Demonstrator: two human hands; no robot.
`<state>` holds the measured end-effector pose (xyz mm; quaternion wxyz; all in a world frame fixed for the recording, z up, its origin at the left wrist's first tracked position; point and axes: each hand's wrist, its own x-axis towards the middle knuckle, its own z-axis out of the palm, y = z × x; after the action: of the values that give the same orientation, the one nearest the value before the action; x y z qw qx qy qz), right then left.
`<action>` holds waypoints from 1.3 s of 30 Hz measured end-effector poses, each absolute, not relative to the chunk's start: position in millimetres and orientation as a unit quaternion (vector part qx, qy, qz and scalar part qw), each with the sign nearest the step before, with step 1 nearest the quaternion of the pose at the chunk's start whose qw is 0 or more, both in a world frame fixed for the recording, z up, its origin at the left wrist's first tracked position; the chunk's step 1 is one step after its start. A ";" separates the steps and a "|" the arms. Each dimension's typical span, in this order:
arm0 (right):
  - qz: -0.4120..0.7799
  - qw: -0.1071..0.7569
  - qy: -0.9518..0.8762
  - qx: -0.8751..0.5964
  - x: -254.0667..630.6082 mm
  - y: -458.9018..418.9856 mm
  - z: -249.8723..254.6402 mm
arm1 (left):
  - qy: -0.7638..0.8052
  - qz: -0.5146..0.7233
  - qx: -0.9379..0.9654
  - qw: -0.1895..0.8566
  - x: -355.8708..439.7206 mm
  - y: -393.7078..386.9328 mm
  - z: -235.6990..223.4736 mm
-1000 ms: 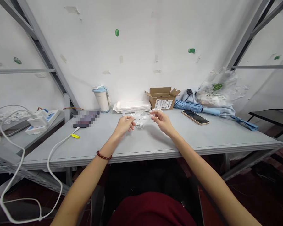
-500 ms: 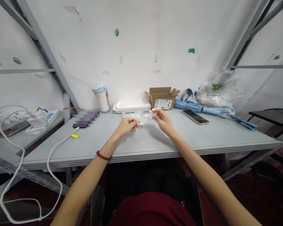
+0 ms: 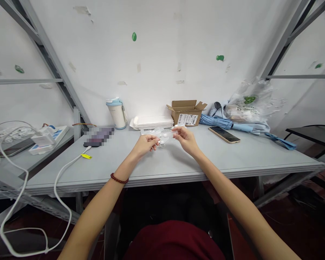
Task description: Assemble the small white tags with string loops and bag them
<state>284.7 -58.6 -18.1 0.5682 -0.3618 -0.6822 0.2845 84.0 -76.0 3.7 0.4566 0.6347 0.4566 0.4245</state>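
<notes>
My left hand (image 3: 147, 144) is closed in a pinch on a small white piece with a thin white loop of cord (image 3: 163, 145) hanging by its fingertips. My right hand (image 3: 186, 138), thumb and forefinger together, grips the other side of the same thin white and see-through bits. Between the two hands shows a clear plastic film (image 3: 165, 136), too fine to make out fully. More clear plastic packets (image 3: 155, 131) lie on the table just behind the fingers.
Behind the hands are a stack of white envelopes (image 3: 151, 122) and an open cardboard box (image 3: 186, 112). A tumbler (image 3: 116, 113) and a charging phone (image 3: 99, 137) stand left. To the right lie another phone (image 3: 224, 134), a folded blue umbrella (image 3: 241, 127) and a plastic bag (image 3: 249, 104).
My right hand has shifted slightly left, closer to my left hand, and its fingers have drawn in a little. My left hand stays almost in place.
</notes>
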 end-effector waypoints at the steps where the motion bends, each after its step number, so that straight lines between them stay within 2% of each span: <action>1: 0.288 0.566 -0.684 -0.359 284.5 -58.9 -18.1 | 0.456 0.429 0.631 0.459 83.7 -75.9 3.8; 39: 0.317 0.551 -0.686 -0.355 284.0 -59.1 -19.5 | 0.471 0.433 0.612 0.465 86.0 -78.8 9.0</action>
<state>284.0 -59.1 -19.5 0.5510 -0.3548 -0.6857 0.3167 86.0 -78.8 9.0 0.4648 0.6122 0.4709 0.4329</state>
